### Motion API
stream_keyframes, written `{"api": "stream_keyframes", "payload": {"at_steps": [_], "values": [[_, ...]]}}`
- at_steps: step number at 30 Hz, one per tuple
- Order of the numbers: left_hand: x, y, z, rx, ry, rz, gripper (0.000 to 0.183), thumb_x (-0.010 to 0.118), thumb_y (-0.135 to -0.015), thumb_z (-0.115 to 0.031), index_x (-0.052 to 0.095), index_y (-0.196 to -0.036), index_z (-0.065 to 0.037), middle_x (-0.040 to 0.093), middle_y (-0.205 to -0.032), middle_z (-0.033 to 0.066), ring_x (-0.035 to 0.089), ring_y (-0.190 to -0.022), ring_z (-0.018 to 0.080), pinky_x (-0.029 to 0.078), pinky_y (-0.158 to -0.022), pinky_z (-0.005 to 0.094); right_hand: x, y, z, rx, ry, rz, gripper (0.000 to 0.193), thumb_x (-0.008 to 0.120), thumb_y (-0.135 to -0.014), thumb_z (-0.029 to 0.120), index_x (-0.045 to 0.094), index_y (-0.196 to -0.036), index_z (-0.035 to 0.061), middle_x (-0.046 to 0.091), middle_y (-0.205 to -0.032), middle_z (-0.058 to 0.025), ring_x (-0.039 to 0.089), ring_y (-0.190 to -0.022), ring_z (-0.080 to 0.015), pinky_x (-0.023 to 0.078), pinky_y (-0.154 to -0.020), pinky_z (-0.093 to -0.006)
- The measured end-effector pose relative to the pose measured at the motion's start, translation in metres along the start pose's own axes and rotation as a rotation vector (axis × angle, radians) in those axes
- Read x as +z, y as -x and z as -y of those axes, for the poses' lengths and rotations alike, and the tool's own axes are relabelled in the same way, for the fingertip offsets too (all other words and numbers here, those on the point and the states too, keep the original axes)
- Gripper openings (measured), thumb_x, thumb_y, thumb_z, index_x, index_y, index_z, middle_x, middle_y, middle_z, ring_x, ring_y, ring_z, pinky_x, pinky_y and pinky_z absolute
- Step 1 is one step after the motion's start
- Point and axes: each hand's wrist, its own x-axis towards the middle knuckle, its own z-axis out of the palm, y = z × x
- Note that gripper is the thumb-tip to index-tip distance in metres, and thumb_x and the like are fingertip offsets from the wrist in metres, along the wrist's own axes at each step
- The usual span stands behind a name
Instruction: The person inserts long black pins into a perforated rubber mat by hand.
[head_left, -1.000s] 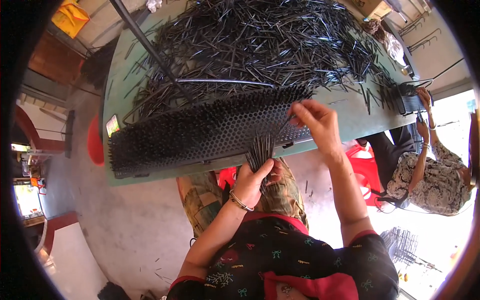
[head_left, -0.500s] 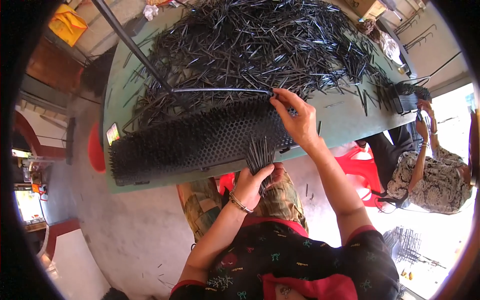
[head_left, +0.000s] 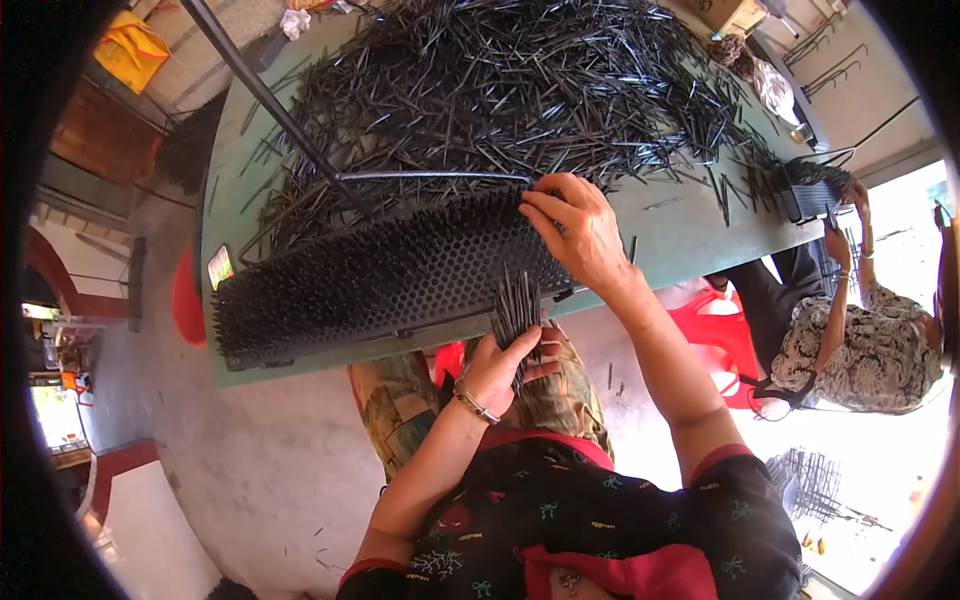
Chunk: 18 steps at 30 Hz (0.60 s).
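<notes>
My left hand (head_left: 492,372) is closed round a bundle of thin black sticks (head_left: 516,305), which point upward in front of the long black rack (head_left: 440,290). Many holes cover this rack; short black sticks bristle densely from its left part, while bare holes show toward the right. My right hand (head_left: 582,238) is at the rack's upper edge near its right end, with thumb and fingertips pinched together. Whatever lies between those fingertips is too small or hidden to make out. A thin metal rod (head_left: 430,175) runs along behind the rack, ending near my right fingers.
A large heap of loose black sticks (head_left: 520,90) covers much of the green table (head_left: 660,225). A dark slanting pole (head_left: 260,90) rises at the left. At the right, another person's hands (head_left: 845,235) work at a smaller black rack (head_left: 805,195). Red stools stand below the table.
My right hand has moved slightly left along the rack's upper edge. My left hand keeps its grip on the bundle, its fingers a little more spread. The whole view has shifted slightly.
</notes>
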Motion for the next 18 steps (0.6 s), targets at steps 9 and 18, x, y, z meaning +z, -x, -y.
{"api": "stream_keyframes", "payload": {"at_steps": [9, 18], "values": [[0.006, 0.002, -0.009, 0.106, -0.022, 0.014, 0.027, 0.054, -0.092, -0.016, 0.051, -0.117, -0.008, 0.062, -0.101, 0.0089, 0.062, -0.087, 0.0177, 0.055, -0.072, 0.0350, -0.031, 0.034, 0.030, 0.602, -0.591, 0.422, 0.023, 0.068, -0.082, 0.016, 0.065, -0.094, -0.0031, 0.061, -0.078, -0.0072, 0.057, -0.068, -0.0100, 0.045, -0.058, -0.0248], [0.010, 0.000, -0.006, 0.083, 0.015, -0.040, 0.029, 0.053, -0.092, -0.018, 0.050, -0.118, -0.004, 0.061, -0.107, 0.0137, 0.061, -0.098, 0.0218, 0.055, -0.076, 0.0375, -0.036, 0.046, 0.025, 0.815, -0.787, 0.250, 0.024, 0.066, -0.084, 0.012, 0.063, -0.099, -0.0060, 0.067, -0.087, -0.0064, 0.060, -0.079, -0.0089, 0.048, -0.069, -0.0228]]}}
